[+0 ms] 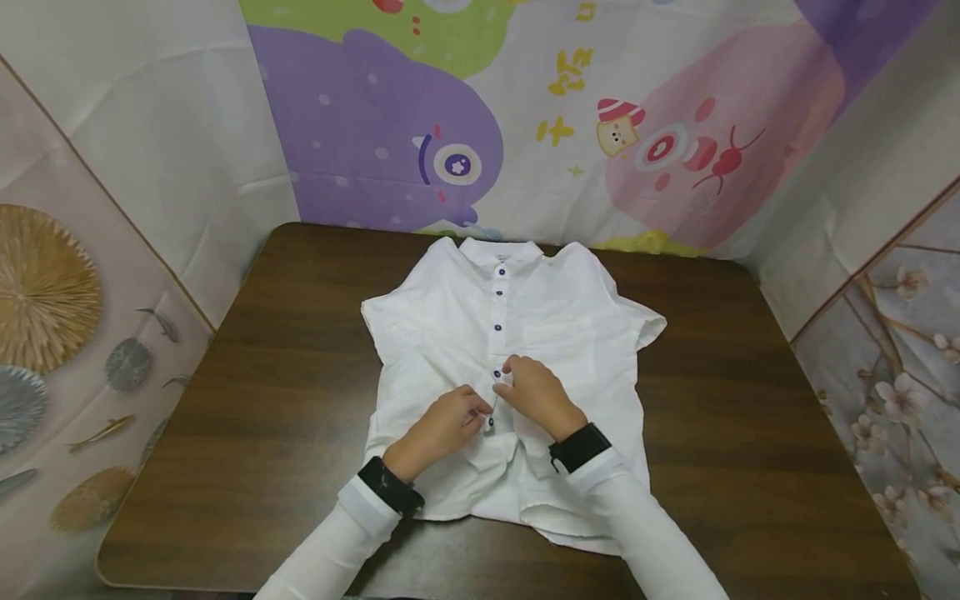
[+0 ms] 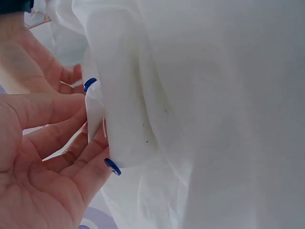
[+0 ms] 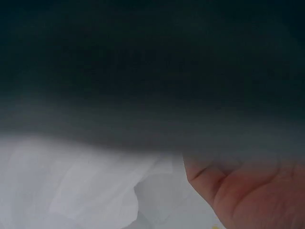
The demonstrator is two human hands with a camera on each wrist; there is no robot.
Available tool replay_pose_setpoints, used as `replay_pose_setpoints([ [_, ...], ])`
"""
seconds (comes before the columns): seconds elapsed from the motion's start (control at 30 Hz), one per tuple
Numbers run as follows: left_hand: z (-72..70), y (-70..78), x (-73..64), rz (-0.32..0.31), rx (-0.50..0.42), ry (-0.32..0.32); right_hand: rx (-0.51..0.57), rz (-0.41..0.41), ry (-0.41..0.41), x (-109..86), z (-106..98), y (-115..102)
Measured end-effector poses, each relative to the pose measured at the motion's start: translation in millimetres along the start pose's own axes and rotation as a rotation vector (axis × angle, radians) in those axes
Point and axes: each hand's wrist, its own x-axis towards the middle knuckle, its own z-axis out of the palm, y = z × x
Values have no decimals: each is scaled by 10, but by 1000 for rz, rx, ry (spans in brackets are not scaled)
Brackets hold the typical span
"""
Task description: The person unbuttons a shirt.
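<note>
A white short-sleeved shirt point(image 1: 427, 333) lies front side up on the table, collar toward the back, with several dark blue buttons down its front. My left hand point(image 1: 442, 423) pinches the front edge low on the shirt, near the lowest visible button point(image 1: 491, 422). Slightly higher, my right hand point(image 1: 538, 396) holds the same front edge between thumb and forefinger, close to another button point(image 1: 497, 374). In the left wrist view, fingers point(image 2: 52, 112) grip the lifted fabric between two blue buttons. A dark blur hides most of the right wrist view, leaving part of the right hand point(image 3: 257, 195).
The shirt rests on a dark brown wooden table point(image 1: 300, 350) with rounded corners. A cartoon-printed cloth point(image 1: 540, 192) hangs behind the table's back edge. Patterned panels stand at the left point(image 1: 45, 433) and right point(image 1: 885, 400). Both wrists wear black bands.
</note>
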Motion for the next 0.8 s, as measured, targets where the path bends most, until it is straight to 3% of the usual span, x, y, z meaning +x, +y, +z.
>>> replay_pose_setpoints([
  [0.3,-22,29,-7,21,-28,44,-92,-26,79,120,107,-44],
  [0.57,-68,76,-1,11,-26,52,-92,-25,140,113,103,-25],
  [0.8,-113,118,-1,29,-21,79,-7,-27,174,95,67,2],
])
